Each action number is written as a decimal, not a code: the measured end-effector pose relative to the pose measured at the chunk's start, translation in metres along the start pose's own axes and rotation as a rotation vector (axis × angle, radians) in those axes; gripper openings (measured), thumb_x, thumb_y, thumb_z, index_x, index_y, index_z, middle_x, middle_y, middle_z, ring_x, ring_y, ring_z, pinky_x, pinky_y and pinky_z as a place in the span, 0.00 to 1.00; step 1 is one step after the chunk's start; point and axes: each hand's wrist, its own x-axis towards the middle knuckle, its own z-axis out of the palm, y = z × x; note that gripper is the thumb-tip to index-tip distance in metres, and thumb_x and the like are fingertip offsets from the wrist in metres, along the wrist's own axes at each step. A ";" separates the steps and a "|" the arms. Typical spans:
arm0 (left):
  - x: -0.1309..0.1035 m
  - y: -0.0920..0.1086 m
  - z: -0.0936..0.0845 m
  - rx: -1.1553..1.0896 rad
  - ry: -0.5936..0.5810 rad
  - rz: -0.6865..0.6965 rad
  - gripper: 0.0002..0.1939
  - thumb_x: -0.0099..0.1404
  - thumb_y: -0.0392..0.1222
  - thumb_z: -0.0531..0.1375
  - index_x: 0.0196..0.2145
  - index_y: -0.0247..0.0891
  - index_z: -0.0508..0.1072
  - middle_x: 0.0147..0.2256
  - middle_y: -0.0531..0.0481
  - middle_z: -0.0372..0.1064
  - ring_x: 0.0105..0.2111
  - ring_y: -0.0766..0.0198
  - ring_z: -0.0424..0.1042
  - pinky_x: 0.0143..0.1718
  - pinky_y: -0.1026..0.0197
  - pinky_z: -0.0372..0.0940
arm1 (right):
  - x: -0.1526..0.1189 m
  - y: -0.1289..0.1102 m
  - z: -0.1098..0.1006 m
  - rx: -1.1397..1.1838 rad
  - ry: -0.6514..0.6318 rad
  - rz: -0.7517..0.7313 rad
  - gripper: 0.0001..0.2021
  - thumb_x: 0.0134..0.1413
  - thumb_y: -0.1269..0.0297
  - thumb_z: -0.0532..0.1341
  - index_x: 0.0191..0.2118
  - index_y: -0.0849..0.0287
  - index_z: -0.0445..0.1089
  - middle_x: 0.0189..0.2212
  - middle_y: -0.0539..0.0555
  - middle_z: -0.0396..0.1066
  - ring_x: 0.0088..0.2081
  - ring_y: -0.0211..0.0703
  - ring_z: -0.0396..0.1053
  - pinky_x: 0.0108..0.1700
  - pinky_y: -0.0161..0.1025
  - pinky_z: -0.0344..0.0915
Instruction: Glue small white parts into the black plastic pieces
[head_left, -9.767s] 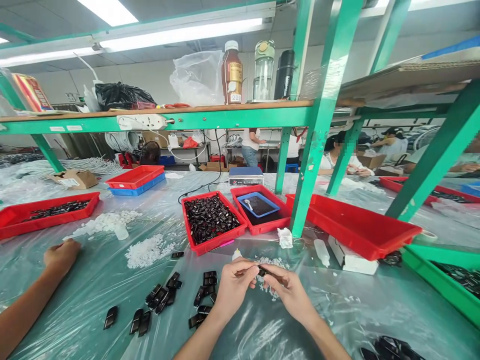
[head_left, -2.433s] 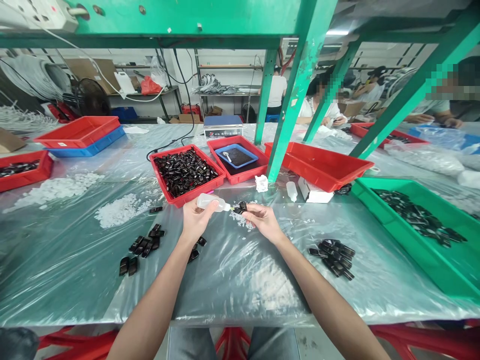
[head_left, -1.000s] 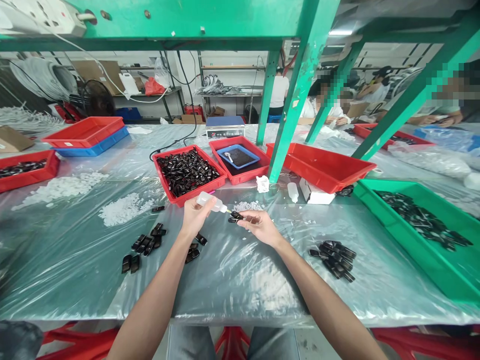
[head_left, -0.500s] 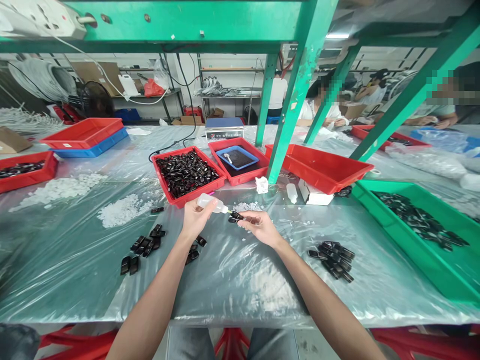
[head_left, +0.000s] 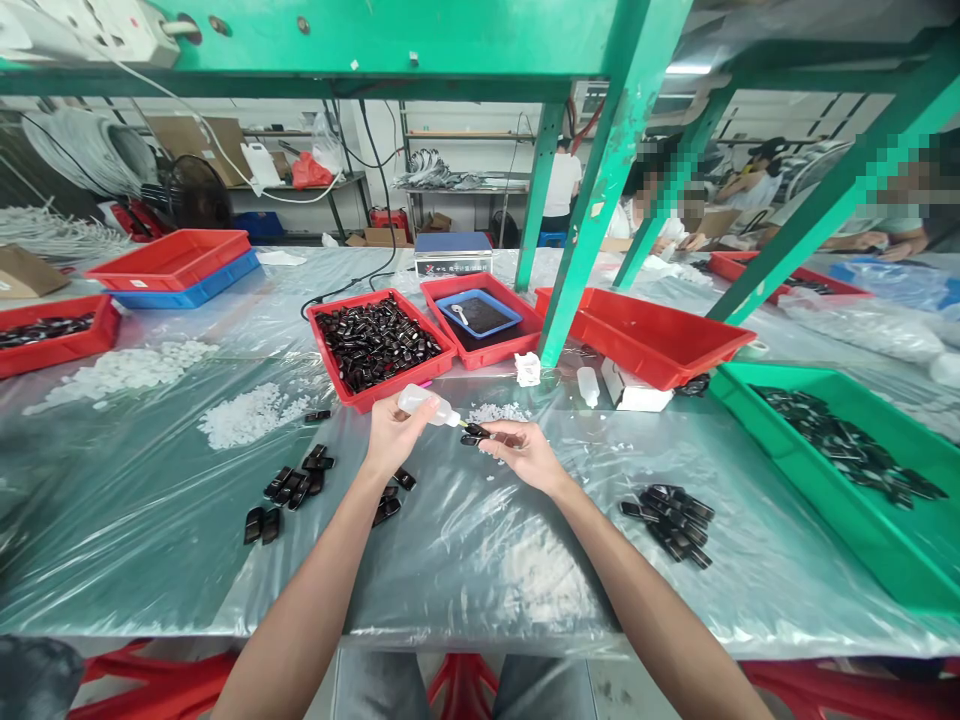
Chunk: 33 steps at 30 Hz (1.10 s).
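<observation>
My left hand [head_left: 395, 433] is closed round a clear squeeze bottle [head_left: 429, 404], tilted so its thin tip points right. The tip meets or nearly meets a small glossy black plastic part [head_left: 474, 434], which my right hand [head_left: 525, 452] pinches by its right end. This piece looks like two black halves or two parts close together; I cannot tell which. Just behind the hands lies a scatter of small white pieces [head_left: 499, 411]. Several similar black parts [head_left: 388, 505] rest by my left forearm, more in a group [head_left: 300, 478] farther left, and a pile [head_left: 670, 522] right of my right forearm.
A red tray [head_left: 379, 345] full of black parts stands behind my left hand. Beside it, another red tray [head_left: 491, 355] holds a blue tray with a white spoon. A green tray [head_left: 840, 440] is at right. A green post [head_left: 577, 220] rises from the table. Co-workers sit beyond.
The whole view has shifted slightly. Both hands keep the same hold, with the bottle tip still at the black part.
</observation>
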 end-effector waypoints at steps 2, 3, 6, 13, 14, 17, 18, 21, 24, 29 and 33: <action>-0.001 0.002 0.001 0.006 -0.007 0.017 0.16 0.55 0.52 0.69 0.25 0.35 0.80 0.15 0.53 0.62 0.16 0.69 0.59 0.17 0.65 0.52 | 0.000 0.000 0.000 0.006 0.011 0.005 0.17 0.49 0.50 0.70 0.40 0.56 0.82 0.37 0.57 0.80 0.23 0.36 0.64 0.25 0.36 0.62; -0.002 0.004 0.002 0.012 -0.011 0.028 0.15 0.56 0.52 0.69 0.26 0.35 0.80 0.16 0.52 0.65 0.17 0.67 0.62 0.18 0.65 0.54 | 0.000 0.000 0.001 0.008 0.017 0.009 0.17 0.48 0.50 0.70 0.41 0.57 0.82 0.37 0.57 0.80 0.22 0.36 0.64 0.24 0.36 0.62; -0.003 0.007 0.004 0.026 -0.020 0.044 0.13 0.56 0.50 0.69 0.28 0.36 0.81 0.19 0.51 0.70 0.21 0.64 0.67 0.20 0.65 0.58 | 0.000 0.000 0.001 0.008 0.028 0.010 0.17 0.48 0.51 0.70 0.40 0.57 0.82 0.36 0.56 0.80 0.23 0.36 0.64 0.25 0.36 0.62; 0.003 -0.005 0.001 -0.033 0.046 -0.023 0.17 0.56 0.53 0.68 0.23 0.34 0.77 0.14 0.55 0.59 0.16 0.70 0.57 0.18 0.66 0.51 | 0.003 0.002 -0.001 -0.006 0.055 0.021 0.17 0.48 0.52 0.71 0.41 0.57 0.82 0.34 0.56 0.79 0.23 0.38 0.65 0.26 0.37 0.64; 0.004 -0.007 0.000 -0.069 0.071 -0.038 0.18 0.56 0.53 0.68 0.25 0.34 0.77 0.15 0.56 0.59 0.16 0.71 0.57 0.17 0.66 0.50 | 0.004 0.004 -0.001 -0.005 0.076 0.020 0.18 0.48 0.51 0.70 0.41 0.57 0.82 0.34 0.56 0.79 0.23 0.38 0.65 0.26 0.37 0.63; 0.007 -0.012 0.000 -0.219 0.135 -0.080 0.19 0.57 0.55 0.67 0.34 0.34 0.75 0.19 0.54 0.66 0.17 0.71 0.62 0.17 0.67 0.50 | 0.008 0.008 -0.005 0.017 0.185 0.031 0.20 0.47 0.51 0.70 0.43 0.58 0.81 0.28 0.53 0.76 0.22 0.38 0.63 0.24 0.37 0.60; 0.008 -0.014 0.001 -0.255 0.147 -0.097 0.20 0.57 0.55 0.68 0.36 0.35 0.74 0.23 0.52 0.70 0.19 0.69 0.66 0.18 0.67 0.52 | 0.009 0.009 -0.007 0.031 0.228 0.036 0.21 0.47 0.50 0.70 0.44 0.59 0.80 0.26 0.52 0.75 0.22 0.38 0.63 0.23 0.36 0.60; 0.008 -0.019 0.006 -0.239 0.125 -0.147 0.22 0.54 0.53 0.70 0.37 0.37 0.68 0.32 0.47 0.77 0.27 0.64 0.75 0.22 0.67 0.59 | 0.011 0.008 -0.013 0.071 0.342 0.036 0.23 0.46 0.49 0.70 0.44 0.60 0.80 0.26 0.52 0.73 0.21 0.37 0.62 0.22 0.36 0.58; 0.008 -0.033 0.011 -0.145 0.027 -0.185 0.25 0.51 0.48 0.72 0.41 0.38 0.66 0.38 0.45 0.78 0.35 0.60 0.78 0.33 0.62 0.68 | 0.012 0.005 -0.018 0.088 0.409 0.042 0.23 0.47 0.49 0.69 0.44 0.61 0.79 0.28 0.53 0.74 0.21 0.36 0.62 0.21 0.36 0.57; 0.009 -0.063 0.008 0.090 -0.103 -0.196 0.25 0.49 0.42 0.71 0.44 0.37 0.69 0.42 0.43 0.77 0.41 0.56 0.77 0.42 0.55 0.69 | 0.012 0.004 -0.018 0.096 0.425 0.043 0.23 0.47 0.49 0.69 0.44 0.62 0.79 0.27 0.53 0.73 0.21 0.37 0.61 0.21 0.37 0.57; 0.010 -0.066 0.003 0.252 -0.082 -0.186 0.21 0.51 0.37 0.68 0.42 0.39 0.66 0.40 0.45 0.77 0.39 0.58 0.76 0.45 0.54 0.67 | 0.012 0.006 -0.015 0.104 0.404 0.018 0.22 0.46 0.49 0.70 0.42 0.62 0.79 0.28 0.53 0.73 0.21 0.36 0.61 0.22 0.37 0.58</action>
